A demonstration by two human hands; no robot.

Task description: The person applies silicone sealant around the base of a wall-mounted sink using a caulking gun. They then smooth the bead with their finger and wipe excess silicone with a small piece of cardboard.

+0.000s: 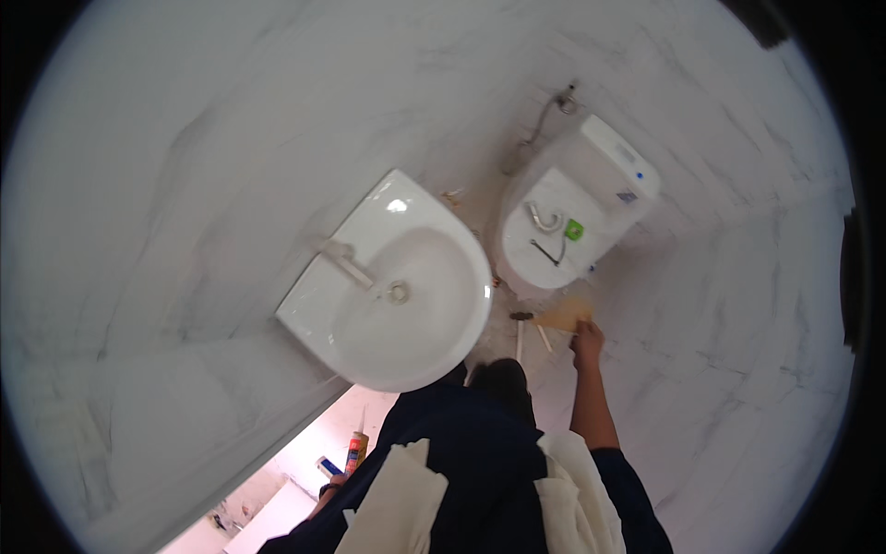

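My right hand [587, 343] is closed on one edge of a thin tan sheet [559, 319], blurred, perhaps cardboard or paper. The sheet hangs over the floor in front of the toilet [519, 263]. Beneath and beside it, a hammer [520, 337] with a dark head and pale handle lies on the floor. At the lower left my left hand [336, 481] is mostly hidden by my clothing. It appears closed round the lower end of a red and yellow sealant cartridge [357, 451], nozzle upward. Right beside that is a blue and white object [329, 467].
A white washbasin [443, 323] with a tap [351, 263] juts out at centre left. On the toilet lid lie a curved pipe [544, 222], a green item [574, 230] and a thin dark tool or hose [546, 253]. Marbled walls [729, 277] close in; a doorway opens lower left.
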